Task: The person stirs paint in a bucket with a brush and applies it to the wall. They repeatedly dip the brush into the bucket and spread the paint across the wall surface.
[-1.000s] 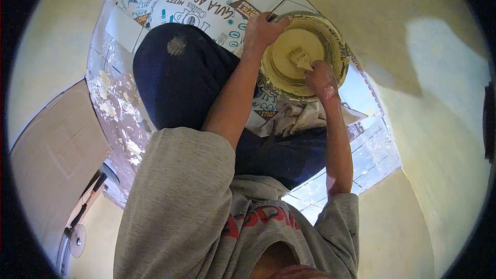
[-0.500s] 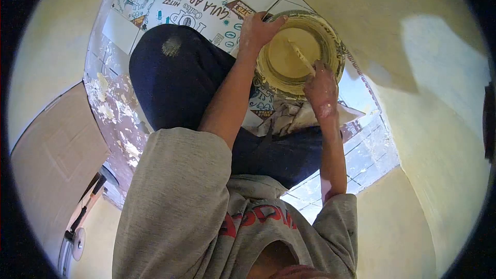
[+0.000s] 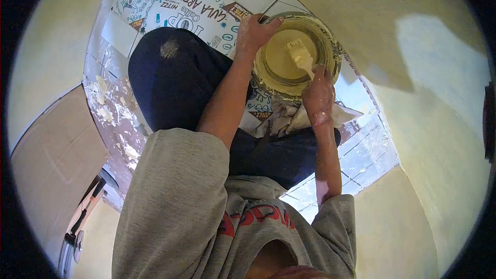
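Note:
A round bucket [image 3: 263, 78] of yellow paint stands on the floor in front of me, its inner wall and rim smeared with paint. My left hand [image 3: 254, 33] grips the bucket's far-left rim, thumb over the edge. In my right hand [image 3: 319, 95] is a paintbrush [image 3: 301, 58], held by its handle. Its flat, yellow-coated bristles point away from me over the paint, broad face up. A crumpled cloth [image 3: 289, 119] lies between the bucket and my leg.
Printed cardboard sheets [image 3: 194, 8] cover the tiles on the left. A pale yellow wall [image 3: 439, 124] rises close on the right. Flaked paint marks the floor [image 3: 116, 108] at left, near a brown board [image 3: 57, 139]. Tools with dark handles [image 3: 85, 212] lie at the lower left.
The paintbrush has turned from edge-on to broad face up. My right hand has shifted slightly toward me and left, while my left hand stays on the bucket rim.

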{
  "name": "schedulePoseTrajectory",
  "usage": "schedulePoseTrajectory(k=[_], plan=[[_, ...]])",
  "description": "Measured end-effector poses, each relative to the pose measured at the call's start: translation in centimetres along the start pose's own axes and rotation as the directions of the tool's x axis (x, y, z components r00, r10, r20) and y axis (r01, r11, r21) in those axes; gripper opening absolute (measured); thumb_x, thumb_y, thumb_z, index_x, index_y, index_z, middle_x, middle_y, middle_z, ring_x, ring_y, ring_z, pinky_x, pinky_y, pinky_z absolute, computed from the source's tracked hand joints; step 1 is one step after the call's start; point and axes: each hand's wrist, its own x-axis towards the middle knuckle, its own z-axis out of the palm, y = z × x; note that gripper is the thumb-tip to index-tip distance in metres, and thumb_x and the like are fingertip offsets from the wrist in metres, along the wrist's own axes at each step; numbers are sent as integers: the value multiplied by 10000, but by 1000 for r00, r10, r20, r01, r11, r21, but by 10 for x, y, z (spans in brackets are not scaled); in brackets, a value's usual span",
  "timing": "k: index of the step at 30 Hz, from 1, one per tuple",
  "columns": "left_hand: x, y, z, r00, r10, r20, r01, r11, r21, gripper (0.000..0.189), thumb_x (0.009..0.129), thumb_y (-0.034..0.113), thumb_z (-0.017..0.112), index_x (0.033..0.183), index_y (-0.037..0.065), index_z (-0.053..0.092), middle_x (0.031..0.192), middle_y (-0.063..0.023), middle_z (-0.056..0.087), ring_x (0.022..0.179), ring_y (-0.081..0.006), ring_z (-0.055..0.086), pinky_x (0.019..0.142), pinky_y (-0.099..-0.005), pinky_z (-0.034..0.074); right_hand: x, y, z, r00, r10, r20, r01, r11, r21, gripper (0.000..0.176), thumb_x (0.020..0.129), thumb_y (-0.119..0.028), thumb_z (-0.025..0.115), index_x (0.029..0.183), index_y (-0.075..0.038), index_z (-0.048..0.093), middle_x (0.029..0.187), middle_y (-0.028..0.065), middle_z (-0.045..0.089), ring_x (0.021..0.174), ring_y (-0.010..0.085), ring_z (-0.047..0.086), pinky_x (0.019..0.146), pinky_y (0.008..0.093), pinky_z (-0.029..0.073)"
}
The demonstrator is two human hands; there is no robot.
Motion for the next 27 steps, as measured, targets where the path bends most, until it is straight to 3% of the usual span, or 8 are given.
schedulePoseTrajectory(k=[6,9,12,15,17,20,23,27], plan=[[1,-4,3,999,-44,23,44,999,-10,656,618,509,606,934,-66,586,858,-252,586,861,-341,570,790,-368,438,-18,-3,-25,999,53,-11,-51,994,97,241,692,4,517,925,18,459,921,211,491,840,399,488,716,446,409],[2,-7,8,1000,0,-21,-1,1000,-27,541,672,419,607,918,-63,587,854,-247,589,819,-323,590,741,-359,455,-33,19,-21,994,36,-99,-25,993,114,273,694,-17,509,960,7,452,951,199,472,846,399,503,713,452,427],[-3,-3,2,1000,-3,-16,4,999,48,533,675,419,607,917,-56,589,846,-238,594,814,-309,593,735,-354,456,-44,30,-11,991,132,-30,-130,990,57,238,724,-39,501,952,11,459,940,205,470,869,386,487,709,443,419],[0,9,-3,997,-12,80,24,989,-149,549,674,430,611,917,-61,586,842,-240,594,819,-303,592,735,-362,453,-46,32,-12,991,93,-99,-85,993,85,234,730,-55,501,953,7,460,934,208,470,833,395,494,695,445,418],[2,-1,2,997,63,34,-62,998,-13,546,674,429,615,915,-61,584,845,-240,593,818,-305,591,732,-374,450,-48,33,-9,983,57,-173,-35,991,130,208,740,-67,496,933,1,458,900,216,486,798,405,500,670,454,417],[1,-7,5,998,-25,53,22,999,46,512,685,413,610,911,-46,589,853,-234,593,819,-320,586,734,-383,445,-47,24,-6,984,155,-87,-150,987,61,166,753,-75,489,904,-10,462,865,214,505,779,401,507,650,462,417],[-3,14,-6,998,56,14,-55,997,-49,481,691,406,607,901,-27,599,849,-221,599,810,-319,588,726,-382,446,-45,24,-13,980,134,-146,-129,991,42,138,763,-85,485,884,-23,465,844,201,520,770,396,515,638,469,417],[6,0,4,999,22,31,-20,999,-38,576,653,464,603,909,-52,594,859,-251,582,843,-347,569,774,-381,439,-52,28,-9,975,189,-120,-189,982,9,149,769,-105,488,905,-45,482,870,185,539,748,385,536,622,474,424]])
